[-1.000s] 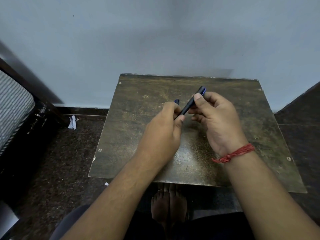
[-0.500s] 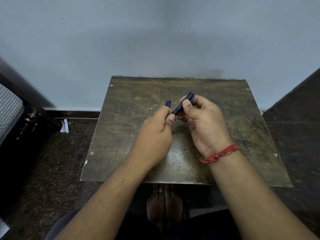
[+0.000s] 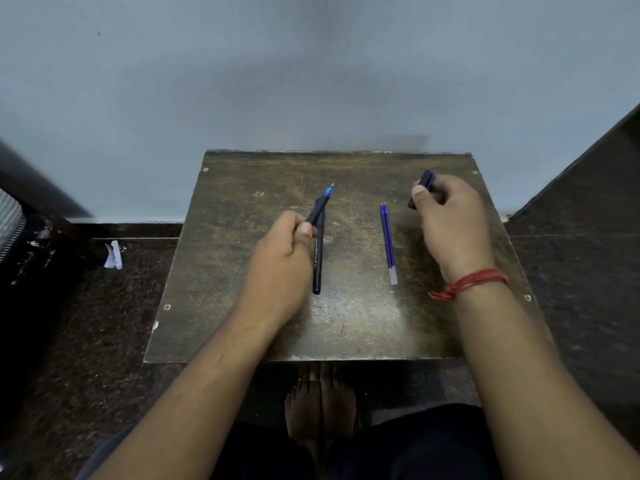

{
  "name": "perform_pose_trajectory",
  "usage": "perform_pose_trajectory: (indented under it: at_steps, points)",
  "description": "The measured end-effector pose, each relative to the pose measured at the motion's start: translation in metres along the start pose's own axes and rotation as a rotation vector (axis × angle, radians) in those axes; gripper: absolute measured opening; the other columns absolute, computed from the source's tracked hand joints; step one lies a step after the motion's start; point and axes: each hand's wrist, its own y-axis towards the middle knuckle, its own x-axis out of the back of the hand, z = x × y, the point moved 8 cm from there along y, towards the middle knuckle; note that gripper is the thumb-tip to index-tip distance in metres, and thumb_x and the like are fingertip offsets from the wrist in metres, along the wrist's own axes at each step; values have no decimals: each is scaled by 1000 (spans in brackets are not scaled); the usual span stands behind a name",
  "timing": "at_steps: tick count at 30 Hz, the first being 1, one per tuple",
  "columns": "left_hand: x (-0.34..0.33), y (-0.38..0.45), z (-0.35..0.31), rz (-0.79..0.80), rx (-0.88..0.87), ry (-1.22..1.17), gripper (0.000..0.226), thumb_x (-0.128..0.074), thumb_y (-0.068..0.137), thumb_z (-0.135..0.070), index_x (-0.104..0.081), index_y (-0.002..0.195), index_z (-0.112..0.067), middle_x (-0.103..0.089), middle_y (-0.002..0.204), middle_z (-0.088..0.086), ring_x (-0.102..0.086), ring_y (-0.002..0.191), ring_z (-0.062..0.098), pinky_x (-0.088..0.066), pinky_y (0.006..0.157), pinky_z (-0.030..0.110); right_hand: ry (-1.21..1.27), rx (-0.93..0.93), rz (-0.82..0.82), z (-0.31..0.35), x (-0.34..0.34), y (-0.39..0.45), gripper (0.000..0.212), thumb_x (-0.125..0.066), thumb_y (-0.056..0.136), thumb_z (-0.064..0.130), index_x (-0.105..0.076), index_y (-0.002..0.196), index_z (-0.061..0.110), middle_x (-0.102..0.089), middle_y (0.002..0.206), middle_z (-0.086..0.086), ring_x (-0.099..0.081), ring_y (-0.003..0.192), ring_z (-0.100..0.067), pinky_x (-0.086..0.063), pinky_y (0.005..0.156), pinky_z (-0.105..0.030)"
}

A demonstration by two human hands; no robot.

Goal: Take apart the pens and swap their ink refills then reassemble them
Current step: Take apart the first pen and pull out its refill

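Now your left hand (image 3: 277, 268) pinches a pen (image 3: 320, 206) w/ tip up; right hand (image 3: 450, 223) grips the cap (image 3: 425, 183). Two refills (image 3: 388, 244) lie on the table (image 3: 242, 306) btwn them.

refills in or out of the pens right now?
Out. Two blue refills lie side by side on the table, between the left hand and right hand, inside no barrel.

Small worn brown table (image 3: 242, 306), screws at corners. On it: dark pen barrel (image 3: 317, 261) left of centre, two blue refills (image 3: 388, 244) side by side, right of centre.
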Motion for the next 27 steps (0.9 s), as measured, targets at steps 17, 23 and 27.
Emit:
perform_pose_trajectory:
  at_steps: [17, 23, 27]
  points:
    - [3, 1, 8, -33, 37, -25, 24, -39, 105, -31, -57, 95, -19, -49, 70, -4, -42, 61, 8, -32, 55, 29, -633, -141, 177, -9, 9, -5, 26, -55, 99, 38, -55, 104, 13, -62, 98, -9, -54, 86, -28, -43, 73, -36]
    - [2, 1, 7, -22, 34, -16, 24, -40, 105, -31, -58, 94, -21, -49, 69, -7, -41, 59, 6, -32, 55, 28, -147, 60, -31, 42, 10, -20, 17, -51, 102, 36, -56, 101, 19, -58, 83, 9, -54, 72, -3, -40, 59, -14]
    - [-2, 1, 5, -6, 8, -57, 24, -41, 104, -30, -59, 93, -19, -48, 65, -10, -40, 54, 1, -33, 51, 20, 145, -87, 260, 35, -41, -39, 28, -54, 98, 47, -60, 97, 19, -71, 94, -6, -67, 74, -18, -52, 63, -29]
